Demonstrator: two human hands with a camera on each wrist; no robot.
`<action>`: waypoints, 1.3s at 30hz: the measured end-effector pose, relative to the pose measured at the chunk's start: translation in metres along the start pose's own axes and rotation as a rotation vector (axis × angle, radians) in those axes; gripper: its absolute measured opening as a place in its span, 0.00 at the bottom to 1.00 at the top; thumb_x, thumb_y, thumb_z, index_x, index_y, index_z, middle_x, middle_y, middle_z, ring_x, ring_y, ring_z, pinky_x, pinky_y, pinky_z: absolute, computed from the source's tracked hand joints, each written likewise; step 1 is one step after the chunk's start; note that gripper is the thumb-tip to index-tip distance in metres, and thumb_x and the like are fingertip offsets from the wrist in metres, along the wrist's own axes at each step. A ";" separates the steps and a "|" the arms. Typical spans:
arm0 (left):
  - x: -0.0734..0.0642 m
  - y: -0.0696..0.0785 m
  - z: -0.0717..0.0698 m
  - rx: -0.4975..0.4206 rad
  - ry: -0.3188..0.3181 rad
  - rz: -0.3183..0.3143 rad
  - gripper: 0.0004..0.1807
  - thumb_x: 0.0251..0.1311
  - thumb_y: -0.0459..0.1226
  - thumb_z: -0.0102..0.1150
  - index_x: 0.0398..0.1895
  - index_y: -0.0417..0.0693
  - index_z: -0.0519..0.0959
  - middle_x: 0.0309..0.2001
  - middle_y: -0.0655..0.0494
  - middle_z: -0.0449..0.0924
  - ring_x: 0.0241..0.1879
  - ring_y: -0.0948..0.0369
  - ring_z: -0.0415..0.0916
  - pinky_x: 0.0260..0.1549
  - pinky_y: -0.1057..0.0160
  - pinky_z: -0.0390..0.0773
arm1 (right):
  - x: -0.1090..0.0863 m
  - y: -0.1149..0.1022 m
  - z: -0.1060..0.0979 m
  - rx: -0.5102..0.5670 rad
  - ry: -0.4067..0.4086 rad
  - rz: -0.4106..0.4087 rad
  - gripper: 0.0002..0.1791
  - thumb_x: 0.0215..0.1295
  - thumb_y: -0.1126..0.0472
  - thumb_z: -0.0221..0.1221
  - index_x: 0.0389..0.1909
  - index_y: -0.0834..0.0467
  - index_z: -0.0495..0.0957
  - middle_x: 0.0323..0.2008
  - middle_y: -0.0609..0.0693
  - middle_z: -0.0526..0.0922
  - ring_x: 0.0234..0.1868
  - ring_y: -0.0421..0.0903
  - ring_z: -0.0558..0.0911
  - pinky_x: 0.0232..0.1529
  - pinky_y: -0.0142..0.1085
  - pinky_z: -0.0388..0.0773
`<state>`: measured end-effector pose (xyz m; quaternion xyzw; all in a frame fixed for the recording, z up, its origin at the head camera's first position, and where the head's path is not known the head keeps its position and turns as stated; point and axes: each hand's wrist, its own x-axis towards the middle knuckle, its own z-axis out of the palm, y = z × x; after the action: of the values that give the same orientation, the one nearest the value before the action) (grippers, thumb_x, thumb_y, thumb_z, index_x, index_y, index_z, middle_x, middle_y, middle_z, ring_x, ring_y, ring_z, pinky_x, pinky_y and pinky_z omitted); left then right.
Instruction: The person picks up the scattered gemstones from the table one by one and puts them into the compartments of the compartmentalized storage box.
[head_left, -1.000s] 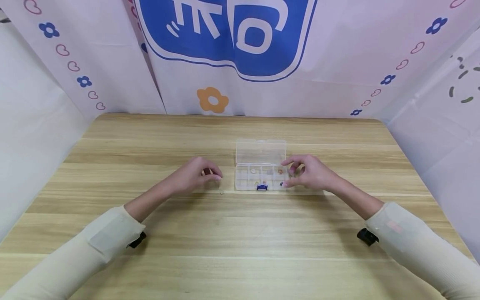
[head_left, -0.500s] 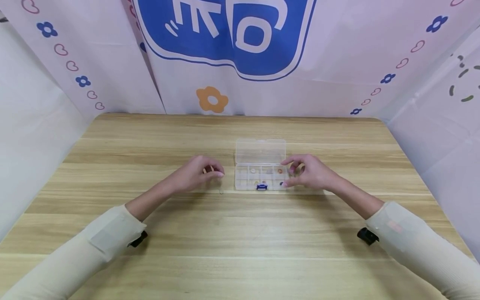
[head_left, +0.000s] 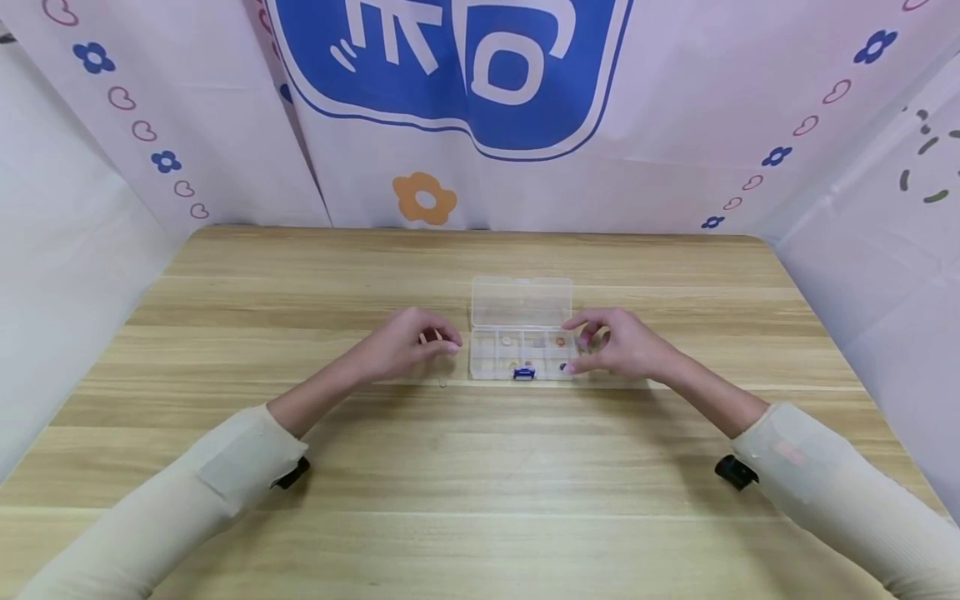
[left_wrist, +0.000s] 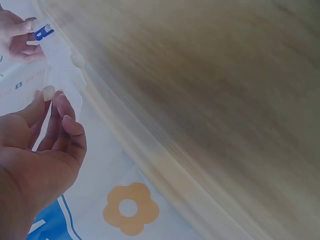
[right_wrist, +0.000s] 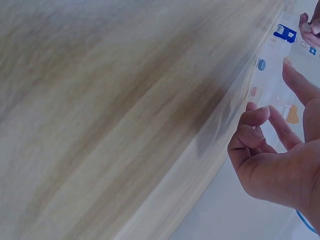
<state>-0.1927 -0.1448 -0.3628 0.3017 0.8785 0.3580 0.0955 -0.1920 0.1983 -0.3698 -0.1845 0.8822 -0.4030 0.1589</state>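
Observation:
A clear plastic compartment box (head_left: 483,364) with its lid (head_left: 522,302) raised stands mid-table, with a blue clasp (head_left: 524,374) at the front. Small coloured pieces lie in several compartments, among them an orange one (head_left: 560,342) and a blue one (right_wrist: 261,65). My left hand (head_left: 408,344) is just left of the box. Its thumb and forefinger pinch a small, round, whitish translucent piece (left_wrist: 48,92). At the right end, my right hand (head_left: 618,342) holds the box between thumb and forefinger, its other fingers curled.
A tiny ring-shaped thing (head_left: 442,383) lies on the wooden table (head_left: 480,467), left of the box. Behind the table's far edge hangs a white printed cloth (head_left: 637,196). Black wrist cameras sit under both sleeves.
My left hand has moved right and slightly up in the head view, closer to the box, with the whitish piece. My right hand and the box have stayed in place.

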 end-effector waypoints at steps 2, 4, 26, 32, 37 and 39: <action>0.001 0.002 0.000 0.004 0.002 -0.006 0.06 0.69 0.31 0.65 0.41 0.36 0.88 0.37 0.50 0.88 0.35 0.60 0.80 0.32 0.66 0.78 | 0.000 0.000 0.000 0.001 0.000 0.001 0.35 0.54 0.62 0.79 0.61 0.68 0.78 0.40 0.59 0.79 0.25 0.44 0.71 0.26 0.32 0.71; 0.003 0.003 0.001 0.009 0.004 -0.008 0.06 0.69 0.31 0.65 0.41 0.36 0.88 0.37 0.50 0.88 0.35 0.60 0.80 0.32 0.66 0.78 | 0.000 0.000 0.000 0.000 0.000 0.001 0.35 0.54 0.62 0.79 0.61 0.68 0.78 0.40 0.59 0.79 0.25 0.44 0.71 0.26 0.32 0.72; 0.017 0.008 0.014 -0.067 0.083 -0.017 0.03 0.66 0.27 0.65 0.39 0.34 0.87 0.38 0.47 0.88 0.35 0.56 0.81 0.35 0.64 0.79 | 0.000 -0.001 0.000 -0.019 0.003 0.015 0.34 0.54 0.62 0.78 0.61 0.68 0.78 0.41 0.59 0.80 0.26 0.45 0.73 0.26 0.32 0.72; 0.020 0.008 0.014 -0.107 0.123 -0.019 0.05 0.67 0.28 0.66 0.40 0.33 0.87 0.38 0.46 0.88 0.34 0.53 0.81 0.29 0.67 0.77 | 0.001 0.000 -0.001 -0.018 0.001 0.019 0.35 0.54 0.61 0.79 0.62 0.68 0.78 0.41 0.59 0.80 0.27 0.45 0.73 0.26 0.32 0.72; 0.024 0.007 0.014 -0.121 0.122 -0.032 0.05 0.68 0.29 0.65 0.40 0.34 0.87 0.38 0.47 0.88 0.32 0.55 0.80 0.27 0.68 0.77 | 0.001 0.000 -0.001 -0.015 -0.002 0.031 0.35 0.54 0.61 0.79 0.62 0.67 0.78 0.41 0.59 0.80 0.27 0.45 0.74 0.25 0.32 0.72; 0.025 0.007 0.014 -0.126 0.117 -0.040 0.05 0.69 0.29 0.65 0.40 0.34 0.87 0.38 0.46 0.88 0.32 0.54 0.81 0.28 0.68 0.78 | 0.001 0.000 -0.001 -0.014 -0.002 0.033 0.35 0.54 0.61 0.79 0.62 0.67 0.78 0.41 0.59 0.80 0.27 0.45 0.74 0.26 0.32 0.72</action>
<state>-0.2040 -0.1176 -0.3670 0.2560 0.8641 0.4276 0.0699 -0.1931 0.1984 -0.3693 -0.1713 0.8877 -0.3941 0.1655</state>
